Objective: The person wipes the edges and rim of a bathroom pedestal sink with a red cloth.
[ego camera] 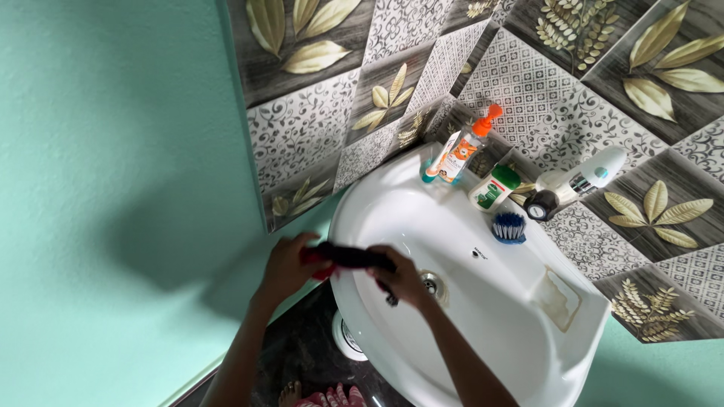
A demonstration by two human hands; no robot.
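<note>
While both hands grip it, dark brush (348, 257) lies level, crosswise over sink (483, 316).

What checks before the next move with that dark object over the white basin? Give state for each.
1. Left hand on the dark, red-tipped object: ok.
2. Right hand on the same object: ok.
3. What the object is: cannot tell, blurred.
4. White ceramic basin bowl free of loose items: ok; metal drain uncovered.
5. Rim items clear of hands: ok; orange-pump bottle, green-capped white bottle and blue-bristled brush sit by the white tap.
6. Water running: cannot tell.
</note>
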